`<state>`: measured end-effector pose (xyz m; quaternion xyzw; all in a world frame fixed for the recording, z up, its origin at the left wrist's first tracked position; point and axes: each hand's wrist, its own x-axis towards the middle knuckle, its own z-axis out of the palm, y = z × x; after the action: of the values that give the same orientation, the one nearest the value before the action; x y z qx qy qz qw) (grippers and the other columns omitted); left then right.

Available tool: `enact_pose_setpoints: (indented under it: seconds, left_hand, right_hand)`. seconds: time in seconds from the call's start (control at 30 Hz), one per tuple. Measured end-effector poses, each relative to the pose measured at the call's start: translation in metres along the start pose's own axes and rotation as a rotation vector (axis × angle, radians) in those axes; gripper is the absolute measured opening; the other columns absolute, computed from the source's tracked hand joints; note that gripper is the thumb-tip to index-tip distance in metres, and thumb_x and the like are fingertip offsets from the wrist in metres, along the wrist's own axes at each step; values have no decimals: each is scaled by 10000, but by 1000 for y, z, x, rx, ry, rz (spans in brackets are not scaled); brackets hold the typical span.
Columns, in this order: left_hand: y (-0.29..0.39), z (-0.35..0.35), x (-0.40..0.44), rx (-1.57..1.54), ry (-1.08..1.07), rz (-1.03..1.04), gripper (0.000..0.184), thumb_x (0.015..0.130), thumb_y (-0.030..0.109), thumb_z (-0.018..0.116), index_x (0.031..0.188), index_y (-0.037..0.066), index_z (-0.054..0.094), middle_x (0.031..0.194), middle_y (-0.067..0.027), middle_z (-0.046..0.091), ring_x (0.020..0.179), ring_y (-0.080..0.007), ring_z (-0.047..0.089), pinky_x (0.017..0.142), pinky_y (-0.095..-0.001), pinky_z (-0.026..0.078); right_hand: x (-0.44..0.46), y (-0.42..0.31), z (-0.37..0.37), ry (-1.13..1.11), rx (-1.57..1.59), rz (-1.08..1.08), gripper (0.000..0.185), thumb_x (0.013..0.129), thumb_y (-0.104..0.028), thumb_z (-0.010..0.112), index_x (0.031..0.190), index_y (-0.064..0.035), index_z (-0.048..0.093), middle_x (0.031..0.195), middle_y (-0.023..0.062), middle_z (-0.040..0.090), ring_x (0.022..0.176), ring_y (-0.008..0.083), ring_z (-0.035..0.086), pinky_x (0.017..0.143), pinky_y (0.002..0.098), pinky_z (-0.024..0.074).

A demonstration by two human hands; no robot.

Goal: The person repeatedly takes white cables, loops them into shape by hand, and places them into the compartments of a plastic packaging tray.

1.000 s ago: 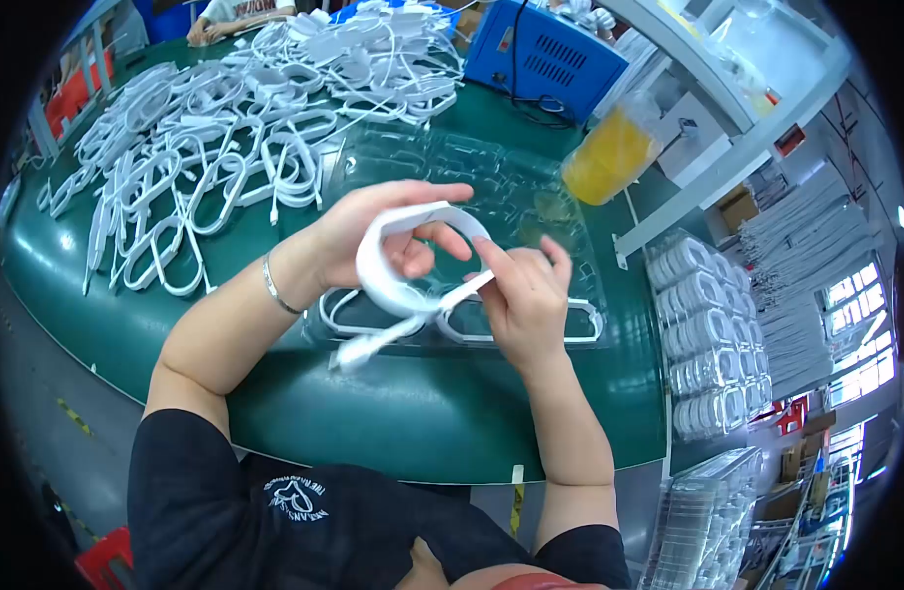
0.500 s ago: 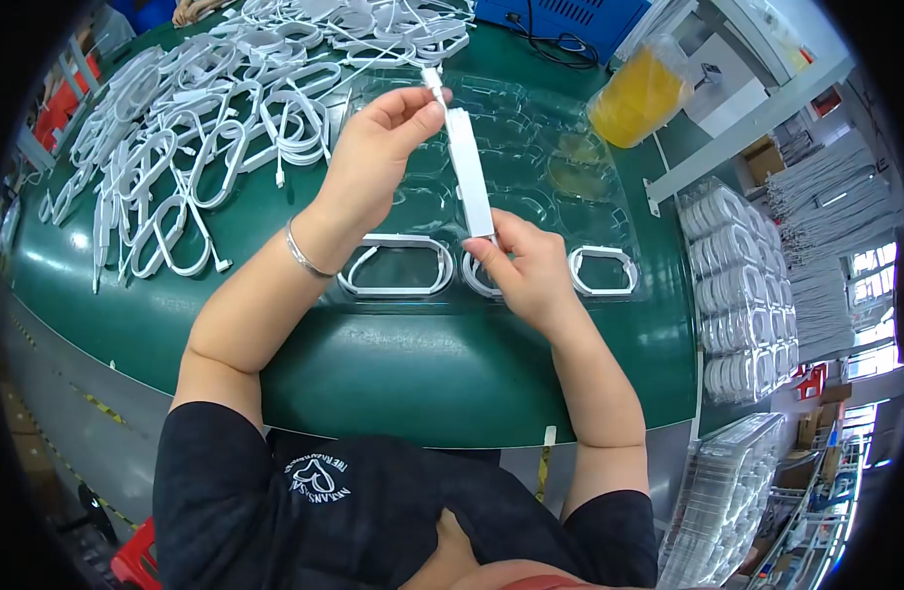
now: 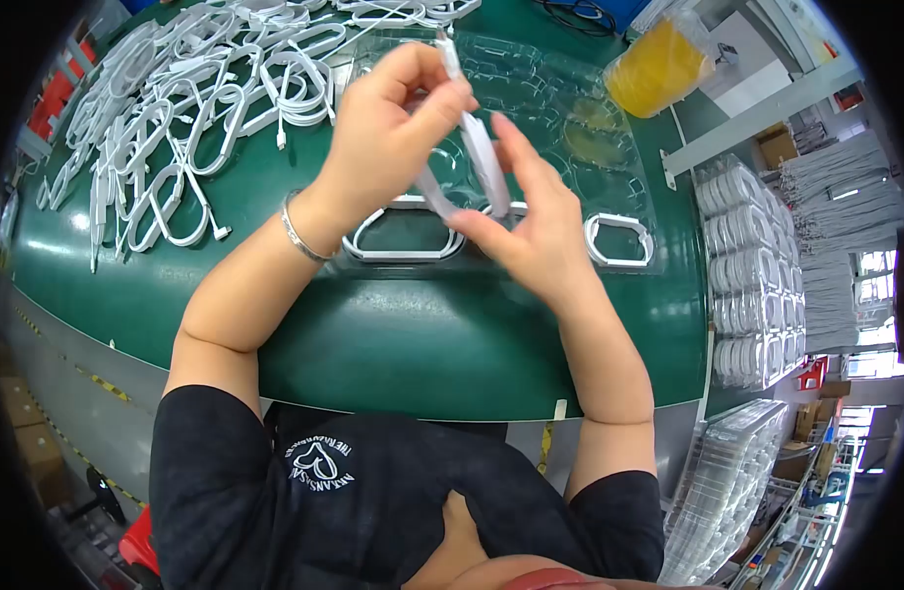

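My left hand (image 3: 398, 123) is closed around the upper part of a coiled white cable (image 3: 483, 167), its plug end pointing up past the fingers. The coil is tilted and blurred over a clear plastic tray (image 3: 555, 84). My right hand (image 3: 536, 216) is beside the coil's lower end, thumb and fingers spread on either side of it; whether they touch it is hard to make out. In the tray's near row lie a white cable coil (image 3: 403, 257) at left and another coil (image 3: 619, 263) at right. A coil between them is mostly hidden by my right hand.
A large heap of white cables (image 3: 191, 118) covers the table's left and back. A yellow roll in plastic (image 3: 659, 69) stands at back right beside a metal frame (image 3: 757, 113). Stacked trays of coils (image 3: 742, 280) and more clear trays (image 3: 723, 492) are at right.
My right hand has loosened its pinch on the coil's lower end and spread its fingers. The coil has turned, and my left hand has shifted its hold upward. The view has shifted slightly.
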<state>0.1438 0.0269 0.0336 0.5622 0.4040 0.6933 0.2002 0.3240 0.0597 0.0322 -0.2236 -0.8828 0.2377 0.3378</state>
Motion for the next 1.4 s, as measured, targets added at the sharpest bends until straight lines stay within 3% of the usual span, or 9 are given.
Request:
enact_pose_setpoints:
  seconds: [0.2, 0.27, 0.4, 0.57, 0.8, 0.97, 1.03, 1.1, 1.4]
  left_hand:
    - [2, 10, -12, -133, 10, -146, 175, 906, 209, 619, 933, 39, 589, 773, 4, 615, 686, -41, 531, 594, -191, 404]
    - [5, 13, -14, -99, 34, -228, 180, 910, 233, 615, 944, 57, 598, 781, 13, 613, 687, -39, 516, 588, -192, 386]
    - [3, 22, -22, -687, 77, -719, 259, 945, 358, 526, 974, 115, 609, 804, 36, 606, 751, -53, 502, 614, -210, 380]
    - [-6, 28, -36, -1010, 6, -921, 263, 958, 311, 477, 1003, 91, 615, 797, 28, 607, 607, -56, 475, 597, -213, 411]
    - [3, -3, -1, -811, -540, -693, 424, 961, 240, 430, 1219, -82, 528, 861, -11, 598, 614, -42, 438, 569, -155, 374]
    - [-12, -16, 3, -663, -711, -643, 560, 895, 312, 562, 1229, -133, 493, 783, -34, 594, 660, -84, 549, 633, -191, 462]
    - [-11, -8, -3, -836, -698, -635, 373, 929, 213, 535, 1187, -54, 571, 815, -17, 617, 730, -55, 580, 647, -153, 461]
    - [-9, -2, -5, -622, -363, -762, 307, 928, 198, 543, 1124, -27, 615, 801, -3, 610, 681, -46, 550, 590, -148, 429]
    - [-1, -3, 5, -83, -277, -590, 282, 891, 217, 589, 1055, -13, 609, 800, -5, 610, 560, -30, 446, 492, -155, 335]
  right_hand:
    - [-12, 10, 15, 128, 478, 201, 347, 838, -9, 637, 1168, 44, 545, 947, 75, 624, 788, 98, 609, 655, 234, 500]
    - [-12, 13, 11, 332, 84, -12, 343, 812, 3, 666, 1138, 35, 568, 913, 78, 628, 740, 104, 607, 630, 251, 506]
    - [-7, 28, 9, 458, -273, -405, 373, 711, 81, 690, 1069, 10, 612, 830, 111, 644, 665, 206, 627, 574, 281, 506]
    - [-6, 33, 0, 369, -242, -579, 404, 643, 98, 687, 1029, -8, 637, 809, 111, 646, 668, 237, 627, 576, 295, 508]
    - [1, 35, -18, 294, -202, -643, 394, 610, 80, 682, 988, -30, 662, 758, 75, 602, 684, 242, 603, 661, 341, 515]
    - [1, 32, -18, 211, -211, -682, 353, 617, 63, 685, 952, -48, 677, 749, 60, 593, 682, 223, 596, 717, 368, 509]
    - [1, 32, -17, 199, -191, -676, 341, 622, 63, 686, 943, -53, 681, 747, 54, 591, 681, 217, 595, 729, 374, 507]
    - [3, 37, -20, 228, -232, -631, 332, 635, 58, 687, 947, -57, 681, 746, 46, 600, 690, 209, 598, 731, 370, 508]
    - [1, 40, -25, 119, -537, -560, 298, 693, 14, 646, 952, -123, 696, 866, 35, 634, 825, 190, 610, 916, 406, 428]
